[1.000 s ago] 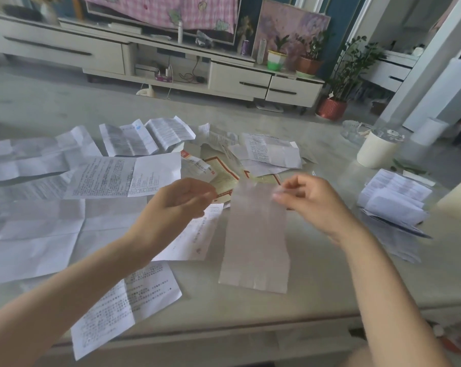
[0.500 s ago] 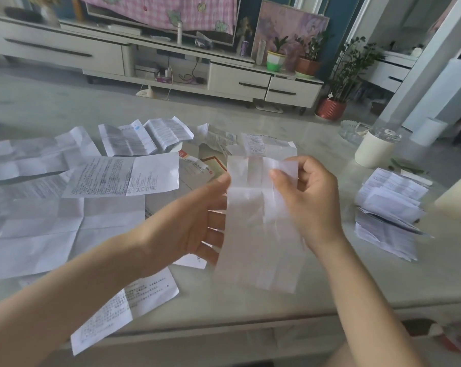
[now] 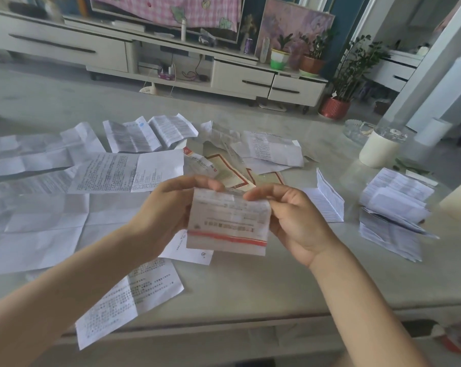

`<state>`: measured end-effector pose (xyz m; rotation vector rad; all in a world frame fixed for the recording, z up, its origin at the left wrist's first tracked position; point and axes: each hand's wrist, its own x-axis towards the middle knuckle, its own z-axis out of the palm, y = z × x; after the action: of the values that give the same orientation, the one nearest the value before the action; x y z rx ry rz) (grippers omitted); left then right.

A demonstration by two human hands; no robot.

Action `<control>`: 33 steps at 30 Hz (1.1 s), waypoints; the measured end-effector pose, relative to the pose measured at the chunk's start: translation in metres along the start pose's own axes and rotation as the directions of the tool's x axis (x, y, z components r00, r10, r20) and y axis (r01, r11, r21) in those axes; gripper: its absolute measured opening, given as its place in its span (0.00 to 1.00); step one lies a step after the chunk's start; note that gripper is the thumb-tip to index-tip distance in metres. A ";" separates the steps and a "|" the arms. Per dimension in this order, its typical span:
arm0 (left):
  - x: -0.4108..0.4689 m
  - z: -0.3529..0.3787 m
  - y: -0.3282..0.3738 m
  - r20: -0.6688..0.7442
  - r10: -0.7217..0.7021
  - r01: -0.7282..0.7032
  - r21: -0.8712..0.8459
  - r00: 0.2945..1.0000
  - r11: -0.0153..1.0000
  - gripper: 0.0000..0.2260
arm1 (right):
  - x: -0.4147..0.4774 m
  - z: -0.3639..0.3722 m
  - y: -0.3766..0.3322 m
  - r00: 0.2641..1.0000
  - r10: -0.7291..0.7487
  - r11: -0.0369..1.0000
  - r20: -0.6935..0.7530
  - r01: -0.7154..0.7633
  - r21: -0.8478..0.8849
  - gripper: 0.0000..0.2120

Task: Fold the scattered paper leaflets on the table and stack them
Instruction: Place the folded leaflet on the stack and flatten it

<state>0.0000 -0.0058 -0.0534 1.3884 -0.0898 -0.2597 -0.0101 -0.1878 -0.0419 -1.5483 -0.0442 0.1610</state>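
Note:
I hold a folded white leaflet (image 3: 228, 225) with a red stripe near its lower edge, lifted above the table's front middle. My left hand (image 3: 165, 215) grips its left side and my right hand (image 3: 295, 221) pinches its top right corner. Several unfolded leaflets (image 3: 112, 174) lie spread over the left and middle of the pale table (image 3: 250, 287). A stack of folded leaflets (image 3: 393, 207) sits at the right. One folded leaflet (image 3: 327, 200) lies partly open just right of my right hand.
A cream cylinder container (image 3: 377, 151) and a glass dish (image 3: 359, 129) stand at the table's far right. A pale object (image 3: 460, 200) sits at the right edge. One leaflet (image 3: 126, 298) overhangs the table's front edge. A TV cabinet (image 3: 171, 62) and potted plants lie beyond.
The long strip that lay on the table was lifted by both hands and folded shorter; it is now a compact piece with a red stripe showing.

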 end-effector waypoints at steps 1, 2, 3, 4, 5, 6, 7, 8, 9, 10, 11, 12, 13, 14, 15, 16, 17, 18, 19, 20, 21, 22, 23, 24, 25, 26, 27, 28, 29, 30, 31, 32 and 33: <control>0.000 0.000 0.001 -0.013 -0.010 0.010 -0.021 1.000 1.000 0.21 | 0.001 0.001 0.001 1.000 -0.016 1.000 -0.017 0.016 -0.015 0.17; 0.001 -0.001 0.002 -0.024 -0.020 0.018 -0.068 1.000 0.998 0.18 | 0.001 0.003 0.003 0.998 -0.055 0.997 -0.037 0.053 -0.052 0.20; 0.001 -0.001 0.002 -0.026 -0.034 0.031 -0.136 0.999 0.990 0.15 | 0.002 0.003 0.005 0.991 -0.116 0.987 -0.063 0.108 -0.115 0.22; 0.001 -0.001 0.002 -0.006 -0.052 0.050 -0.204 0.999 0.978 0.13 | 0.003 0.004 0.006 0.977 -0.189 0.965 -0.096 0.167 -0.200 0.25; 0.002 -0.002 0.001 0.047 -0.069 0.078 -0.224 0.997 0.972 0.15 | 0.004 0.003 0.007 0.958 -0.258 0.936 -0.123 0.216 -0.277 0.26; 0.002 -0.002 0.001 0.114 -0.084 0.103 -0.178 0.990 0.979 0.19 | 0.004 0.003 0.008 0.940 -0.307 0.914 -0.146 0.249 -0.320 0.27; 0.001 -0.003 0.000 0.174 -0.098 0.117 -0.100 0.980 0.988 0.20 | 0.006 0.003 0.009 0.927 -0.336 0.903 -0.166 0.267 -0.335 0.27; 0.002 -0.002 -0.002 0.204 -0.108 0.117 -0.034 0.973 0.993 0.20 | 0.006 0.003 0.011 0.919 -0.347 0.901 -0.186 0.272 -0.337 0.26; 0.002 -0.002 -0.005 0.198 -0.110 0.110 0.009 0.974 0.994 0.20 | 0.007 0.003 0.012 0.919 -0.337 0.912 -0.202 0.267 -0.311 0.24; 0.002 -0.001 -0.007 0.167 -0.102 0.099 0.030 0.981 0.995 0.19 | 0.007 0.003 0.012 0.935 -0.288 0.942 -0.208 0.237 -0.238 0.20; 0.003 -0.001 -0.009 0.127 -0.082 0.078 0.039 0.989 0.996 0.18 | 0.007 0.004 0.011 0.961 -0.202 0.976 -0.190 0.181 -0.120 0.16; 0.003 -0.001 -0.011 0.090 -0.057 0.054 0.041 0.994 0.998 0.17 | 0.005 0.003 0.009 0.985 -0.100 0.995 -0.138 0.100 -0.006 0.12; 0.003 0.000 -0.012 0.060 -0.028 0.025 0.046 0.998 0.999 0.15 | 0.004 0.002 0.006 0.997 -0.025 0.999 -0.073 0.028 0.040 0.13; 0.003 0.000 -0.012 0.036 -0.004 0.002 0.051 0.999 0.999 0.14 | 0.003 0.001 0.005 1.000 0.018 1.000 -0.011 -0.018 0.013 0.16; 0.004 0.001 -0.012 0.020 0.017 -0.018 0.057 1.000 0.998 0.14 | 0.002 -0.001 0.005 0.999 0.046 0.998 0.028 -0.045 -0.039 0.18; 0.003 0.001 -0.012 0.010 0.032 -0.033 0.063 0.999 0.998 0.15 | 0.001 -0.001 0.007 0.997 0.055 0.995 0.048 -0.051 -0.084 0.17; 0.003 0.001 -0.012 0.005 0.042 -0.042 0.069 0.999 0.997 0.17 | 0.001 0.000 0.008 0.998 0.048 0.992 0.043 -0.043 -0.118 0.15; 0.002 0.000 -0.012 0.006 0.043 -0.043 0.074 0.999 0.996 0.18 | 0.001 0.001 0.010 0.999 0.029 0.989 0.027 -0.025 -0.149 0.14; 0.002 0.000 -0.012 0.016 0.041 -0.042 0.076 0.999 0.996 0.18 | 0.002 0.001 0.011 1.000 0.008 0.986 0.008 -0.007 -0.167 0.12; 0.002 -0.001 -0.012 0.033 0.036 -0.038 0.077 0.999 0.996 0.16 | 0.002 0.002 0.011 1.000 -0.008 0.985 -0.005 0.007 -0.171 0.11; 0.002 -0.002 -0.012 0.050 0.039 -0.043 0.076 0.998 0.996 0.13 | 0.002 0.002 0.011 1.000 -0.020 0.985 -0.015 0.017 -0.171 0.10; 0.002 -0.002 -0.012 0.062 0.041 -0.045 0.072 0.997 0.996 0.11 | 0.001 0.002 0.010 1.000 -0.024 0.985 -0.019 0.021 -0.170 0.10; 0.003 -0.002 -0.013 0.061 0.047 -0.052 0.070 0.997 0.996 0.10 | 0.001 0.002 0.009 1.000 -0.024 0.986 -0.016 0.021 -0.166 0.09; 0.003 -0.002 -0.013 0.056 0.056 -0.060 0.067 0.997 0.996 0.09 | 0.000 0.001 0.008 1.000 -0.024 0.988 -0.006 0.023 -0.153 0.09; 0.004 -0.002 -0.013 0.042 0.068 -0.070 0.062 0.997 0.996 0.09 | -0.001 0.001 0.006 1.000 -0.028 0.991 0.006 0.028 -0.131 0.09; 0.003 -0.002 -0.012 0.024 0.072 -0.073 0.052 0.997 0.996 0.10 | -0.002 0.002 0.005 0.999 -0.032 0.993 0.013 0.033 -0.109 0.11; 0.004 -0.001 -0.012 0.006 0.068 -0.068 0.030 0.998 0.997 0.12 | -0.002 0.002 0.005 0.999 -0.033 0.996 0.009 0.034 -0.088 0.14; 0.004 0.000 -0.011 -0.002 0.055 -0.055 -0.001 0.998 0.998 0.15 | -0.001 0.003 0.006 1.000 -0.029 0.997 -0.005 0.029 -0.068 0.17; 0.003 0.001 -0.010 -0.008 0.039 -0.039 -0.041 0.999 0.998 0.17 | -0.001 0.004 0.006 0.999 -0.024 0.998 -0.021 0.023 -0.055 0.20; 0.003 0.002 -0.008 -0.019 0.019 -0.021 -0.084 1.000 0.996 0.18 | 0.000 0.004 0.007 0.999 -0.024 0.998 -0.032 0.022 -0.059 0.21; 0.005 0.003 -0.008 -0.028 -0.013 0.008 -0.141 1.000 0.990 0.18 | 0.000 0.004 0.008 0.999 -0.028 0.996 -0.043 0.025 -0.083 0.23; 0.005 0.003 -0.008 -0.017 -0.053 0.048 -0.205 0.998 0.978 0.15 | 0.000 0.004 0.009 0.998 -0.039 0.992 -0.053 0.032 -0.120 0.23; 0.006 0.002 -0.008 0.015 -0.081 0.082 -0.263 0.997 0.961 0.10 | 0.000 0.003 0.010 0.997 -0.053 0.986 -0.060 0.043 -0.160 0.24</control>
<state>0.0041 -0.0108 -0.0609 1.1274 -0.0001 -0.3312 -0.0116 -0.1843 -0.0515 -1.7093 -0.0443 0.0710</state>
